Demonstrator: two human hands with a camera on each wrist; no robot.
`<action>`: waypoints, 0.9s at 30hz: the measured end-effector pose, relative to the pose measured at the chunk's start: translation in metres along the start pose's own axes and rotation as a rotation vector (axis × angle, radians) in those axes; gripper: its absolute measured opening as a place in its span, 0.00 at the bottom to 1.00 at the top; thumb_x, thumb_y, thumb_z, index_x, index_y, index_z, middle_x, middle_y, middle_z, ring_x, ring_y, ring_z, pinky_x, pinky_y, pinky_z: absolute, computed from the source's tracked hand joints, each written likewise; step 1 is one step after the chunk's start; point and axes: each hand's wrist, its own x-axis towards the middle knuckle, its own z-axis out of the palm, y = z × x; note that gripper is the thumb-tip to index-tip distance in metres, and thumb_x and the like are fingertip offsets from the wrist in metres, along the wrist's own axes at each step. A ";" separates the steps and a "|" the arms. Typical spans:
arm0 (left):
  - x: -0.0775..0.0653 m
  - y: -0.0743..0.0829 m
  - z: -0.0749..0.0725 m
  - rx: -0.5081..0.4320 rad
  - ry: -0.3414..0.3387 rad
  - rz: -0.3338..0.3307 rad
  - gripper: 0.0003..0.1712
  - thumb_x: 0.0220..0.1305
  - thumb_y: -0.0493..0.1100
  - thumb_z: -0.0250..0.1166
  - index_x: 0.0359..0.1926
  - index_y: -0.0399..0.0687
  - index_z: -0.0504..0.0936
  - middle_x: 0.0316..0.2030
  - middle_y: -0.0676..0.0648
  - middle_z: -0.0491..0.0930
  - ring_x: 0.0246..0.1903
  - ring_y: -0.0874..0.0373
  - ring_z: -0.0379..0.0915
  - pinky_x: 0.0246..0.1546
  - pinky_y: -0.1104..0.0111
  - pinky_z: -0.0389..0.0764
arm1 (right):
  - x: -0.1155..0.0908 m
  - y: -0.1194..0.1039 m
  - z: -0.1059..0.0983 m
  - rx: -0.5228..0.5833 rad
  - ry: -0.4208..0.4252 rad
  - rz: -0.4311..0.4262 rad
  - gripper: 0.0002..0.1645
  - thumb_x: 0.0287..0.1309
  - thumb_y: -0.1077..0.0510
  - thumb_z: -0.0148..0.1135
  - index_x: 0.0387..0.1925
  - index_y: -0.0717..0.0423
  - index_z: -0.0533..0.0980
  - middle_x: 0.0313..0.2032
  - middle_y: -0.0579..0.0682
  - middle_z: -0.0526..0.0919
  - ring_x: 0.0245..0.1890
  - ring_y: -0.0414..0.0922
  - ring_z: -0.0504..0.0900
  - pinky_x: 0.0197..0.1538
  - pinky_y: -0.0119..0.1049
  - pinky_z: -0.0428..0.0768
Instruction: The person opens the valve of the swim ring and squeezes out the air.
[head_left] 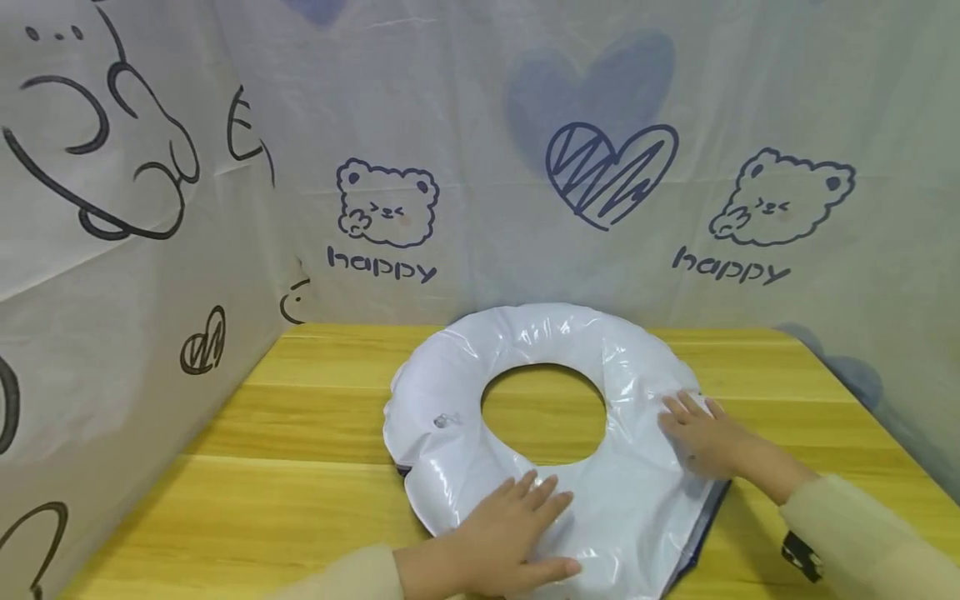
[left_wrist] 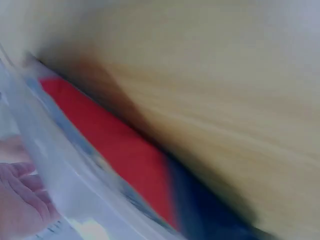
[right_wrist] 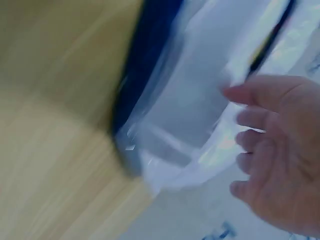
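A glossy white inflatable ring lies on the wooden table, puffed up and wrinkled, with a round hole through its middle. A small clear valve shows on its left part. My left hand rests with fingers spread on the near part of the ring, below the hole. On the ring's right side lies my right hand, fingers extended over the white surface. Along the ring's edge, a red patch and dark blue show in the left wrist view. A dark blue edge also appears in the right wrist view.
The yellow wooden table reaches back to a pale curtain printed with bears and hearts. More of this cloth hangs along the left side. Beside my right sleeve is a small black-and-white object.
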 end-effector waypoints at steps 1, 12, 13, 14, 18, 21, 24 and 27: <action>-0.002 -0.007 0.000 0.015 0.014 -0.011 0.42 0.63 0.70 0.43 0.67 0.47 0.62 0.66 0.40 0.62 0.66 0.40 0.57 0.62 0.50 0.63 | -0.001 -0.010 -0.002 0.051 0.013 -0.009 0.36 0.50 0.59 0.62 0.60 0.72 0.64 0.63 0.73 0.61 0.63 0.71 0.56 0.61 0.67 0.54; -0.016 -0.074 0.000 0.224 0.026 -0.031 0.60 0.40 0.81 0.56 0.69 0.52 0.57 0.71 0.38 0.50 0.69 0.33 0.42 0.66 0.41 0.47 | -0.008 -0.114 0.041 0.293 0.139 -0.109 0.66 0.45 0.18 0.46 0.72 0.57 0.42 0.72 0.60 0.33 0.71 0.58 0.24 0.66 0.59 0.23; -0.017 -0.075 0.002 0.202 0.010 -0.036 0.61 0.41 0.80 0.56 0.70 0.52 0.55 0.71 0.37 0.48 0.69 0.32 0.40 0.66 0.40 0.45 | -0.007 -0.118 0.045 0.326 0.126 -0.090 0.68 0.43 0.18 0.48 0.72 0.57 0.41 0.72 0.60 0.32 0.71 0.62 0.27 0.64 0.65 0.26; -0.017 -0.076 0.005 0.175 -0.005 -0.039 0.61 0.42 0.80 0.56 0.71 0.52 0.53 0.72 0.37 0.46 0.69 0.31 0.39 0.66 0.40 0.44 | -0.006 -0.120 0.048 0.346 0.117 -0.074 0.69 0.41 0.18 0.50 0.72 0.57 0.41 0.72 0.62 0.32 0.70 0.66 0.30 0.62 0.70 0.30; -0.018 -0.076 0.020 0.118 -0.038 -0.051 0.62 0.43 0.80 0.55 0.73 0.54 0.47 0.72 0.35 0.40 0.70 0.33 0.34 0.68 0.43 0.42 | -0.002 -0.126 0.058 0.392 0.078 -0.044 0.72 0.38 0.20 0.55 0.71 0.61 0.42 0.70 0.69 0.35 0.68 0.72 0.32 0.59 0.72 0.27; -0.020 -0.075 0.029 0.130 -0.039 -0.052 0.62 0.43 0.81 0.54 0.73 0.55 0.45 0.72 0.35 0.40 0.70 0.35 0.34 0.69 0.47 0.44 | -0.001 -0.127 0.063 0.416 0.045 -0.043 0.72 0.39 0.21 0.57 0.71 0.63 0.42 0.70 0.71 0.34 0.67 0.73 0.29 0.59 0.71 0.22; -0.020 -0.075 0.036 0.166 -0.040 -0.052 0.63 0.44 0.82 0.52 0.73 0.56 0.42 0.72 0.35 0.41 0.70 0.34 0.36 0.68 0.48 0.47 | 0.002 -0.128 0.065 0.399 0.033 -0.049 0.72 0.38 0.22 0.57 0.70 0.63 0.43 0.70 0.70 0.36 0.67 0.73 0.30 0.58 0.73 0.24; -0.019 -0.074 0.040 0.176 -0.059 -0.052 0.63 0.44 0.82 0.50 0.73 0.57 0.39 0.72 0.36 0.40 0.70 0.34 0.37 0.68 0.48 0.48 | 0.004 -0.130 0.064 0.362 0.031 -0.056 0.71 0.38 0.21 0.56 0.70 0.63 0.45 0.70 0.70 0.40 0.67 0.74 0.32 0.57 0.75 0.28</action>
